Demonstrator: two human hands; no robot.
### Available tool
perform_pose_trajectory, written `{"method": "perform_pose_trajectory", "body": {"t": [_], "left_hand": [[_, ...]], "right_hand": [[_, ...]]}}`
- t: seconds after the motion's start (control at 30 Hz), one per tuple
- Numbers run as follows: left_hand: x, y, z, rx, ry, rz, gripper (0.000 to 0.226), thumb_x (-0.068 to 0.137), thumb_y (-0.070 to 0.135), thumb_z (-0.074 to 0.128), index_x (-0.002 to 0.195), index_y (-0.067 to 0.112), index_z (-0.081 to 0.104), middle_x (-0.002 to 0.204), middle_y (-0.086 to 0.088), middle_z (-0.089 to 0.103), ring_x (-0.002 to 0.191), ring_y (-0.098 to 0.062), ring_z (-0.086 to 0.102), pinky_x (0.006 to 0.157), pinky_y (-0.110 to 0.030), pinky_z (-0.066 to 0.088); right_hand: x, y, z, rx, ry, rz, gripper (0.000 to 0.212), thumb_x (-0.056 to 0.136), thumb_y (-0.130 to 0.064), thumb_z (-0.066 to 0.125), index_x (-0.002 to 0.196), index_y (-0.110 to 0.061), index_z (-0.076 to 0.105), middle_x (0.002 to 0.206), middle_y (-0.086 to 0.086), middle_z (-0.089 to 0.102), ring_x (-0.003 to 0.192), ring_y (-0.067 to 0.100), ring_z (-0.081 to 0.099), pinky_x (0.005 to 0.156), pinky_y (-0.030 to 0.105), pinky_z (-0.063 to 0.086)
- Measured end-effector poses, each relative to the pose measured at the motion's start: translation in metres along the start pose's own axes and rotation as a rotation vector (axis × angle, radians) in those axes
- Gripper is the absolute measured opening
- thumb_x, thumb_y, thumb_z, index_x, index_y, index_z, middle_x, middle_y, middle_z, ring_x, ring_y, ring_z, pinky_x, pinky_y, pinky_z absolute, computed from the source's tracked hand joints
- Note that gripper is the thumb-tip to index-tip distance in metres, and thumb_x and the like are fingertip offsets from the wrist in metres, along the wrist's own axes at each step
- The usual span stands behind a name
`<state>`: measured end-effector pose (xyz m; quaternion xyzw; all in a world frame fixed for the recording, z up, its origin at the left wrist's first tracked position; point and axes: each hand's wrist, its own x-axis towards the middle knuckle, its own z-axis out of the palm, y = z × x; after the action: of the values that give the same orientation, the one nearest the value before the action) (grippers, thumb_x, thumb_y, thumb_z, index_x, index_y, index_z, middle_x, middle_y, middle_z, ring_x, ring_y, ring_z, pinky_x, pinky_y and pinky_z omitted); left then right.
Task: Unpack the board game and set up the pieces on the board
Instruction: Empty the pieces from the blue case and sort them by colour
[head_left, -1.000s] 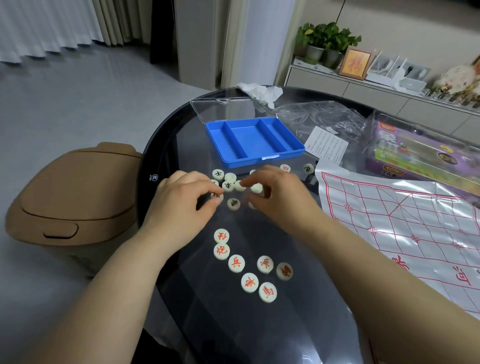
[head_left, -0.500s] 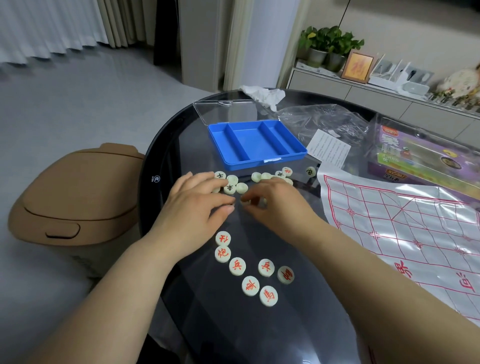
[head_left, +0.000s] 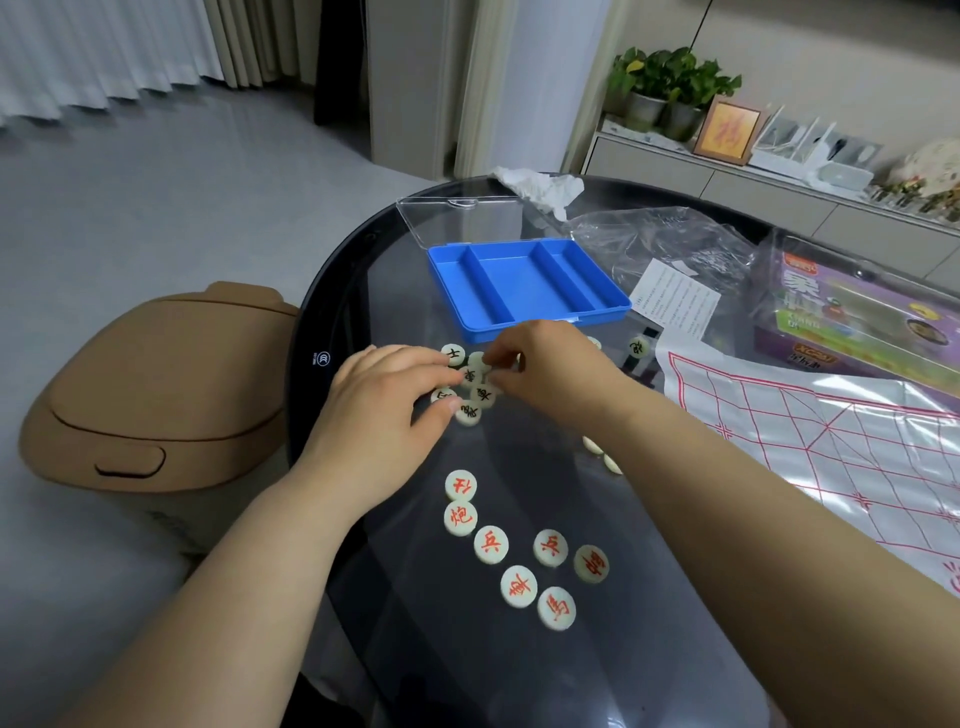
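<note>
As our left hand (head_left: 382, 415) lays relaxed fingers on the round cream black-lettered pieces (head_left: 482, 395) near the blue plastic tray (head_left: 524, 283), our right hand (head_left: 553, 374) curls over them; we cannot tell its grip. To the right lies the red-gridded white sheet board (head_left: 831, 447).

Dark glass table (head_left: 467, 675), as you see it from 6 o'clock.

- **12 o'clock:** blue tray (head_left: 524, 291) with three compartments; its clear lid (head_left: 457, 218) lies open behind it.
- **1 o'clock:** crumpled tissue (head_left: 540, 184), clear plastic bag (head_left: 649, 244), printed leaflet (head_left: 675, 299).
- **2 o'clock:** purple game box (head_left: 857, 332).
- **3 o'clock:** white board sheet (head_left: 831, 457) with a red grid, just nearer you than the box.
- **Centre:** black-marked pieces (head_left: 470, 413) in a tight cluster, with one lone piece (head_left: 638, 347) beside the sheet's far corner.
- **6 o'clock:** seven red-marked pieces (head_left: 491, 544), face up and loosely spread.
</note>
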<state>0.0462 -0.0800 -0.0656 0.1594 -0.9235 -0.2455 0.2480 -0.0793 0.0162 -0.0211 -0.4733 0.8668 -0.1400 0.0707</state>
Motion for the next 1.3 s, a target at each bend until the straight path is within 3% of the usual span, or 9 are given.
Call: {"method": "perform_pose_trajectory", "body": {"t": [0.13, 0.3, 0.47, 0.67, 0.8, 0.9, 1.0, 1.1, 1.3], "left_hand": [[0.001, 0.001, 0.000, -0.013, -0.010, -0.009, 0.045, 0.077, 0.037, 0.040, 0.110, 0.021, 0.066, 0.119, 0.008, 0.059, 0.118, -0.013, 0.046, 0.101, -0.019, 0.013], [0.000, 0.003, 0.000, 0.001, -0.013, -0.018, 0.044, 0.077, 0.036, 0.041, 0.109, 0.019, 0.066, 0.116, 0.007, 0.060, 0.115, -0.014, 0.048, 0.100, -0.018, 0.014], [-0.002, 0.006, -0.001, 0.019, 0.006, -0.021, 0.024, 0.084, 0.021, 0.058, 0.104, 0.013, 0.069, 0.110, 0.000, 0.064, 0.109, -0.022, 0.054, 0.099, -0.028, 0.023], [-0.002, 0.011, -0.005, 0.011, 0.029, -0.040, 0.035, 0.077, 0.028, 0.046, 0.099, 0.014, 0.070, 0.104, 0.002, 0.066, 0.105, -0.020, 0.055, 0.098, -0.028, 0.025], [0.004, 0.020, -0.008, 0.020, 0.029, -0.001, 0.034, 0.080, 0.030, 0.047, 0.101, 0.015, 0.069, 0.105, 0.003, 0.066, 0.106, -0.019, 0.054, 0.100, -0.024, 0.021], [0.016, 0.027, -0.004, 0.112, -0.060, 0.077, 0.025, 0.089, 0.024, 0.054, 0.111, 0.020, 0.064, 0.116, 0.008, 0.060, 0.116, -0.012, 0.046, 0.100, -0.017, 0.011], [0.031, 0.031, 0.002, 0.251, -0.189, 0.128, 0.029, 0.089, 0.027, 0.052, 0.117, 0.026, 0.058, 0.121, 0.013, 0.056, 0.121, -0.009, 0.039, 0.099, -0.018, 0.008], [0.041, 0.031, 0.004, 0.350, -0.263, 0.133, 0.027, 0.089, 0.029, 0.052, 0.115, 0.026, 0.058, 0.120, 0.012, 0.056, 0.120, -0.011, 0.037, 0.097, -0.022, 0.010], [0.053, 0.039, 0.011, 0.499, -0.269, 0.162, 0.027, 0.089, 0.033, 0.050, 0.114, 0.026, 0.060, 0.114, 0.007, 0.060, 0.114, -0.014, 0.042, 0.096, -0.026, 0.016]], "right_hand": [[-0.006, 0.004, -0.005, -0.081, -0.048, -0.099, 0.024, 0.088, -0.014, 0.052, 0.109, -0.010, 0.064, 0.108, 0.008, 0.064, 0.097, 0.021, 0.055, 0.069, 0.020, 0.033], [-0.015, 0.007, -0.003, -0.190, -0.036, -0.167, 0.027, 0.090, -0.016, 0.048, 0.113, -0.008, 0.060, 0.113, 0.009, 0.057, 0.107, 0.022, 0.048, 0.082, 0.023, 0.032], [-0.014, 0.000, 0.000, -0.242, 0.011, -0.118, 0.023, 0.089, -0.022, 0.049, 0.101, -0.006, 0.061, 0.104, 0.010, 0.061, 0.099, 0.026, 0.053, 0.080, 0.034, 0.041], [-0.017, -0.002, 0.003, -0.362, 0.103, -0.222, 0.022, 0.088, -0.017, 0.046, 0.101, -0.005, 0.059, 0.105, 0.010, 0.061, 0.098, 0.029, 0.054, 0.071, 0.026, 0.024], [-0.026, 0.006, 0.004, -0.297, 0.181, -0.275, 0.019, 0.083, -0.012, 0.050, 0.088, -0.004, 0.067, 0.087, 0.011, 0.066, 0.084, 0.030, 0.059, 0.069, 0.030, 0.037], [-0.039, 0.013, -0.004, 0.131, 0.118, -0.030, 0.020, 0.089, -0.020, 0.054, 0.106, -0.014, 0.062, 0.093, -0.003, 0.065, 0.088, 0.015, 0.058, 0.069, 0.022, 0.042], [-0.050, 0.017, -0.013, 0.506, 0.080, 0.111, 0.011, 0.082, -0.018, 0.065, 0.090, -0.021, 0.057, 0.073, -0.013, 0.059, 0.073, 0.005, 0.057, 0.060, 0.013, 0.042], [-0.058, 0.019, -0.011, 0.487, 0.011, 0.116, 0.008, 0.081, -0.015, 0.065, 0.077, -0.021, 0.061, 0.067, -0.016, 0.057, 0.063, -0.005, 0.054, 0.058, 0.004, 0.040], [-0.070, 0.023, 0.000, 0.338, 0.053, 0.059, 0.016, 0.084, -0.010, 0.059, 0.095, -0.014, 0.070, 0.085, -0.004, 0.063, 0.072, 0.003, 0.049, 0.062, 0.011, 0.037]]}}
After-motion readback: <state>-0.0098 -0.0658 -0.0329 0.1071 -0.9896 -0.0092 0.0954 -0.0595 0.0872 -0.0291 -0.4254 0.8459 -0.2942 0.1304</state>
